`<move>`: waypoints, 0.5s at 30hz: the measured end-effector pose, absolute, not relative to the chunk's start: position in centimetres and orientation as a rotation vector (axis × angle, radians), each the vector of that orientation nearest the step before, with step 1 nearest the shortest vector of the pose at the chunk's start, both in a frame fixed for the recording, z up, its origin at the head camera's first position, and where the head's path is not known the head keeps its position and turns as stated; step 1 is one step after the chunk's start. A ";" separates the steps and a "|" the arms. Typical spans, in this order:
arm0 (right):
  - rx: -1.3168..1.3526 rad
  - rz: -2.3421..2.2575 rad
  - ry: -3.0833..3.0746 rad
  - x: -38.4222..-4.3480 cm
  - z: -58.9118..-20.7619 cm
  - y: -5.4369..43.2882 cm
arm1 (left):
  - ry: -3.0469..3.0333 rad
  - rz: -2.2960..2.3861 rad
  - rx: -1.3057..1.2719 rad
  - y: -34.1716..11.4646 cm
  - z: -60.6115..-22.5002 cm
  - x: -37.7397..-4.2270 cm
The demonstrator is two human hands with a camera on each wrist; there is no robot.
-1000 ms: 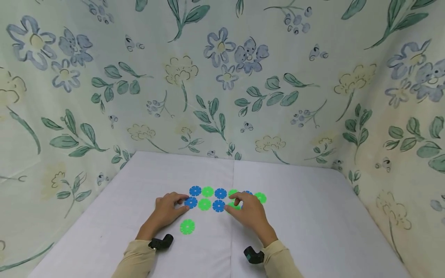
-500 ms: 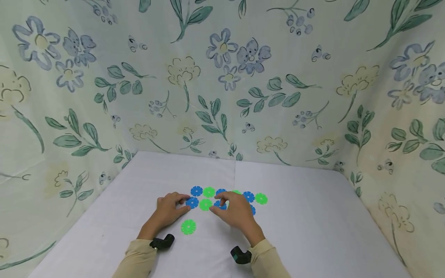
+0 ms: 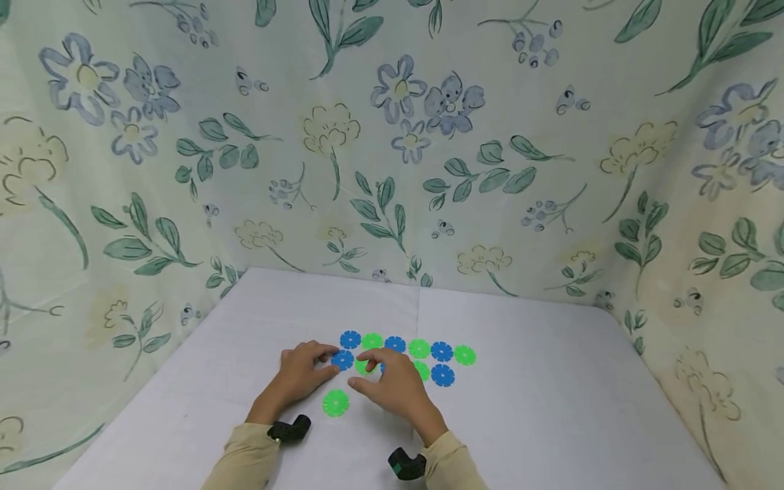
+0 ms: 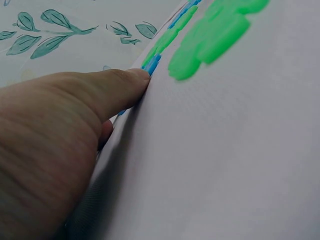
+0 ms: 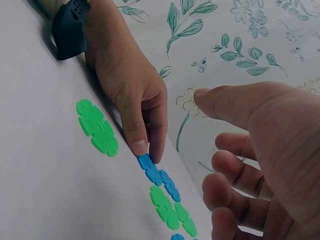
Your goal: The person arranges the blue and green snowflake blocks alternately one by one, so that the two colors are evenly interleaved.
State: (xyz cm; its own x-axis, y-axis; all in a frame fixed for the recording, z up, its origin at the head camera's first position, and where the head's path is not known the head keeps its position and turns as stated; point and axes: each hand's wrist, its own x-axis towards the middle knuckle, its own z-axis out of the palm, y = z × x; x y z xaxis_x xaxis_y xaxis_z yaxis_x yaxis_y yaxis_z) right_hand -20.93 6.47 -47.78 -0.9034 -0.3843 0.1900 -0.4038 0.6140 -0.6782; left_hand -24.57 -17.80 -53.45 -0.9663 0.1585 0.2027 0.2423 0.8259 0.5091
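Notched plastic interlocking discs, blue and green by turns, lie flat in two rows. In the head view my left hand (image 3: 300, 371) pinches the front row's leftmost blue disc (image 3: 344, 360) between thumb and finger, at its edges. My right hand (image 3: 395, 388) hovers over that row, thumb and forefinger apart, holding nothing; it partly covers a green disc (image 3: 361, 368) and a blue one. In the right wrist view, the other fingers of this hand (image 5: 270, 145) are bent. A lone green disc (image 3: 335, 403) lies nearer the person, below the left fingertips.
The back row runs from a blue disc (image 3: 350, 339) to a green disc (image 3: 465, 354) at its right end. A blue disc (image 3: 443, 375) ends the front row. White cloth (image 3: 539, 395) covers the table; a floral curtain (image 3: 380, 170) hangs behind.
My right hand has moved left along the front row, uncovering the discs at its right end. The left hand has stayed at the same blue disc. The head view has shifted slightly.
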 end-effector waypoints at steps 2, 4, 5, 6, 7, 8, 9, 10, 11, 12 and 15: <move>0.692 1.188 -2.807 -20.9 -47.8 6.2 | -2.851 -0.815 -0.314 -17.8 -53.4 -24.6; 0.687 1.178 -2.826 -20.8 -47.9 5.9 | -2.848 -0.805 -0.315 -17.8 -53.4 -24.7; 0.684 1.177 -2.836 -20.8 -47.9 5.8 | -2.846 -0.805 -0.318 -17.8 -53.4 -24.7; 0.683 1.179 -2.847 -20.7 -47.9 5.7 | -2.850 -0.804 -0.318 -17.8 -53.3 -24.7; 0.683 1.178 -2.857 -20.6 -47.9 5.6 | -2.854 -0.804 -0.319 -17.8 -53.3 -24.7; 0.682 1.178 -2.865 -20.6 -48.0 5.5 | -2.856 -0.804 -0.320 -17.8 -53.3 -24.6; 0.687 1.180 -2.870 -20.6 -48.0 5.4 | -2.858 -0.805 -0.320 -17.8 -53.3 -24.6; 0.692 1.178 -2.875 -20.5 -48.1 5.4 | -2.860 -0.806 -0.320 -17.8 -53.3 -24.6; 0.696 1.172 -2.878 -20.5 -48.1 5.3 | -2.860 -0.806 -0.321 -17.8 -53.2 -24.6; 0.699 1.162 -2.883 -20.5 -48.2 5.2 | -2.863 -0.808 -0.318 -17.7 -53.2 -24.5; 0.718 1.131 -2.887 -20.4 -48.7 4.9 | -2.862 -0.815 -0.318 -17.7 -53.2 -24.4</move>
State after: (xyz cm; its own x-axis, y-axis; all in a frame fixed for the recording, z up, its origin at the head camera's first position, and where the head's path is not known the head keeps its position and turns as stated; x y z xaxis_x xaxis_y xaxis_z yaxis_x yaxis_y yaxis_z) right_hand -20.42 4.94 -48.69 -0.8973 -0.4239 0.1230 -0.3946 0.6456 -0.6538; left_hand -24.44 -17.75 -53.15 -0.9665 0.1617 0.1991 0.2423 0.8301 0.5022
